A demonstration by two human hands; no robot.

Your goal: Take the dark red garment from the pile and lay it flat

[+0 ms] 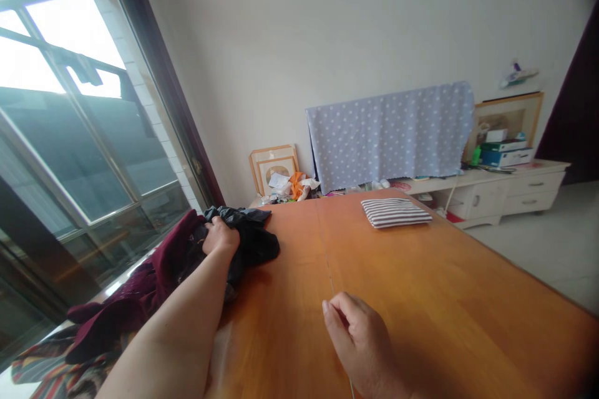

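The left hand (221,237) reaches forward into a pile of clothes, its fingers bent down into the folds of a black garment (259,244). The tips are buried in dark cloth, so I cannot tell whether they are clamped on it or only pressing. The black garment bunches around these fingers and spreads just to their right, resting on the wooden counter (421,287). A maroon garment (175,249) lies just left of the same fingers and trails back toward the person, beside the forearm. Farther back that way, well apart from the fingers, is a multicoloured striped cloth (51,365), partly under the maroon one.

The right hand (360,336) is nearer the person, above the bare wood; its fingers are curled loosely together, the thumb close to the index finger, with nothing visible between them. Ahead of these fingers and a little to their right, well apart, a folded brown-and-white striped cloth (395,213) lies flat. Beyond both hands' fingers, past the counter's far edge, a pale blue polka-dot cloth (393,134) hangs over something on a low white cabinet (536,184).
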